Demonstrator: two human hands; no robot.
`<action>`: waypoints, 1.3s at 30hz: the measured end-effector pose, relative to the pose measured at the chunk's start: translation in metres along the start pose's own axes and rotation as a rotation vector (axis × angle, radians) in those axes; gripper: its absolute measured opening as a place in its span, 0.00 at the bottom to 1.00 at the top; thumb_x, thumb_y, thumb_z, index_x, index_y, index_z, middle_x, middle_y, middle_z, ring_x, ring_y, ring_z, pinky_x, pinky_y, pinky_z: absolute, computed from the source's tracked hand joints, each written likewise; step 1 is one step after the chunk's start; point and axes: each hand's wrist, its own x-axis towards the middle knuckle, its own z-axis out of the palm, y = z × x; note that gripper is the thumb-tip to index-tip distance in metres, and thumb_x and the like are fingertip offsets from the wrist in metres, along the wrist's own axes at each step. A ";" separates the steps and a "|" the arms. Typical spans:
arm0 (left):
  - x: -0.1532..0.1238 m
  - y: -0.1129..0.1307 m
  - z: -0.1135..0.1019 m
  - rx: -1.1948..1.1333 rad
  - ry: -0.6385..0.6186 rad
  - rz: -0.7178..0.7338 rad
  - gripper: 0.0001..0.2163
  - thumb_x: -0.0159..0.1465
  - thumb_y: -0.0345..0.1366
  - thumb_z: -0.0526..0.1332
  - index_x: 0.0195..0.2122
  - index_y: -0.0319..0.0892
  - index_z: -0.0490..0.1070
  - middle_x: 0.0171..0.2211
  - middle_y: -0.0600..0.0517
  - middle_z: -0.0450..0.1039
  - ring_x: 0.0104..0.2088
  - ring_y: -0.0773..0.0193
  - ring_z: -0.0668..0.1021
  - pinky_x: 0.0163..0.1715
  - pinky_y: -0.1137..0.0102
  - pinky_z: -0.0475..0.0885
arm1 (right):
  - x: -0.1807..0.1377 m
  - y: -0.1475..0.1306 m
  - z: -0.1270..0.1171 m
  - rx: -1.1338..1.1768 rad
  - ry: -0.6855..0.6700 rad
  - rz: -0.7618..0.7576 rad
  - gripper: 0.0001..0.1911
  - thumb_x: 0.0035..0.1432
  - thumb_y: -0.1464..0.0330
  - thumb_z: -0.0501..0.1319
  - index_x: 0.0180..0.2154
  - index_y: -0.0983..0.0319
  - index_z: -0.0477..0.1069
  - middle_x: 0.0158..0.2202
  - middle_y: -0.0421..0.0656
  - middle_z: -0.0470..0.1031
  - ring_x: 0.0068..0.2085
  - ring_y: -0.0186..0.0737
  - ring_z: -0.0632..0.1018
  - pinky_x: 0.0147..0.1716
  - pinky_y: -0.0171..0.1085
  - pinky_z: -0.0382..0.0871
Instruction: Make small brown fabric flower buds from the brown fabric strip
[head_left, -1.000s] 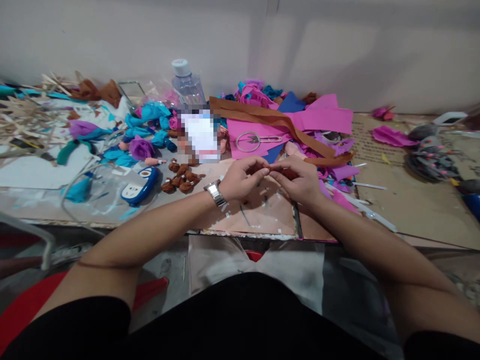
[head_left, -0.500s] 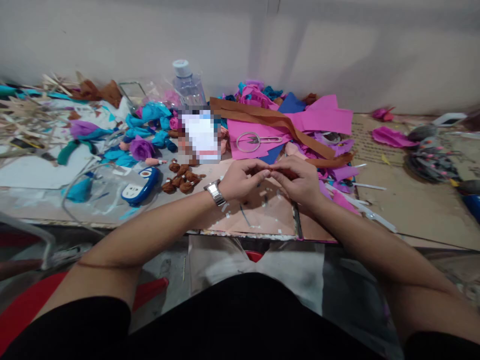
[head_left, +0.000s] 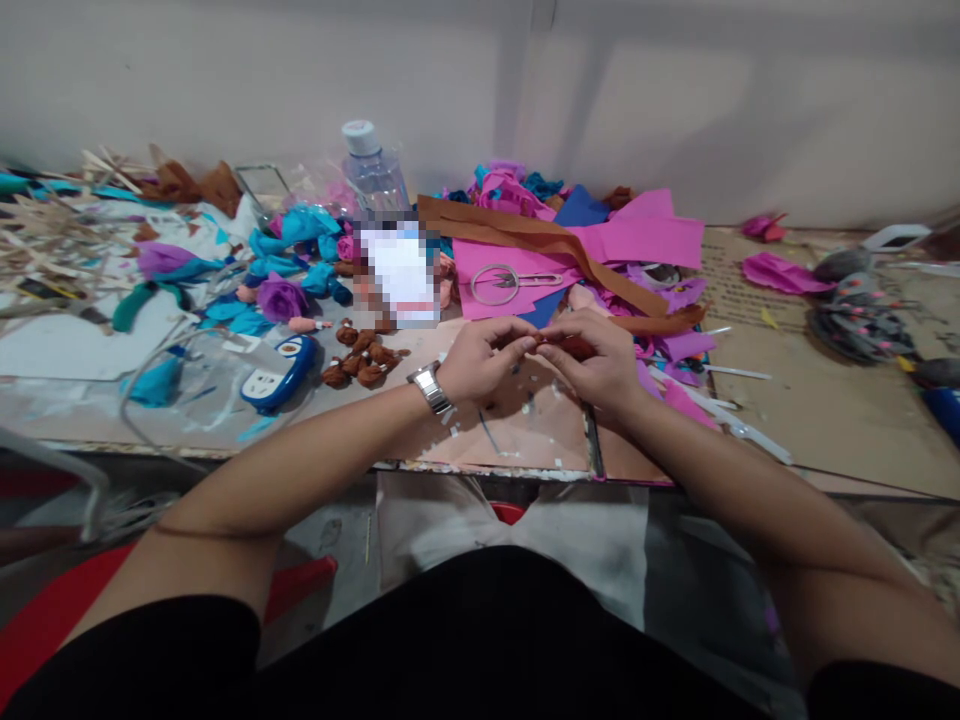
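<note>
My left hand, with a watch at its wrist, meets my right hand above the table. Thumbs and forefingers of both are pinched together at the fingertips. A piece of brown crepe paper shows under the fingers of my right hand; most of it is hidden. What sits between the left fingertips is too small to make out clearly. Just beyond the hands, thread snips lie on pink paper sheets. Several small brown crepe-paper balls lie to the left of my left hand.
A brown paper strip crosses the pink sheets. Behind stands a clear bottle, near a blurred-out white patch. Left are a blue-and-white power socket with a cord and blue paper flowers. Cardboard lies right, white sticks near it.
Both hands stay nearly in place, fingertips still together, with only a slight shift of the fingers. The view has moved a little.
</note>
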 end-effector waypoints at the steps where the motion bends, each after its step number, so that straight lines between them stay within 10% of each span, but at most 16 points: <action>1: 0.000 0.000 0.000 0.005 0.003 0.001 0.19 0.71 0.51 0.66 0.44 0.39 0.83 0.37 0.46 0.85 0.35 0.63 0.82 0.36 0.70 0.76 | 0.000 0.000 0.000 0.002 0.004 -0.004 0.09 0.68 0.58 0.72 0.42 0.55 0.83 0.38 0.44 0.86 0.40 0.44 0.84 0.44 0.45 0.80; 39: 0.003 0.004 0.000 -0.122 0.027 -0.043 0.23 0.72 0.57 0.65 0.44 0.39 0.83 0.35 0.47 0.84 0.31 0.65 0.80 0.34 0.70 0.76 | -0.001 0.003 -0.001 -0.114 0.003 -0.010 0.09 0.69 0.57 0.69 0.41 0.54 0.84 0.39 0.43 0.88 0.41 0.46 0.85 0.48 0.49 0.78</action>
